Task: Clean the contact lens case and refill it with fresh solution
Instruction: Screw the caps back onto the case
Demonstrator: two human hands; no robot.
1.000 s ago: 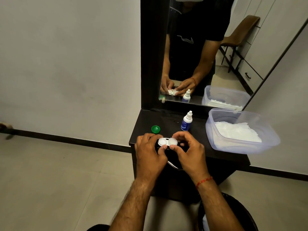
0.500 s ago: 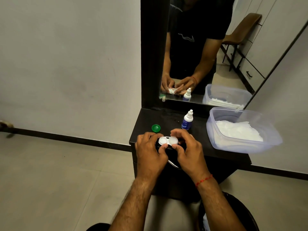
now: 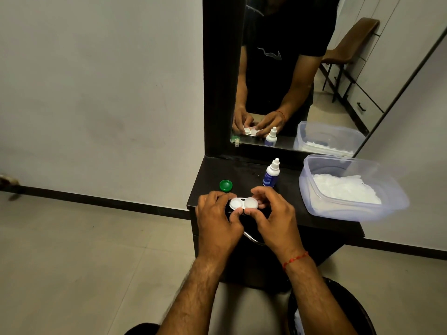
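Both hands hold the case (image 3: 243,203) just above the front edge of the dark surface (image 3: 242,172). The left hand (image 3: 217,221) has its fingers curled round the left end of the case, with the thumb on the near rim. The right hand (image 3: 275,218) pinches the right end, thumb in front and fingers bent over the back. The case is white with two round cups side by side. I cannot tell if the cups have lids on.

A green cap (image 3: 226,185) lies on the surface, just behind the left hand. A small bottle (image 3: 271,175) stands upright behind the right hand. A clear tub (image 3: 350,211) with white stuff in it sits to the right. A mirror (image 3: 290,68) stands at the back.
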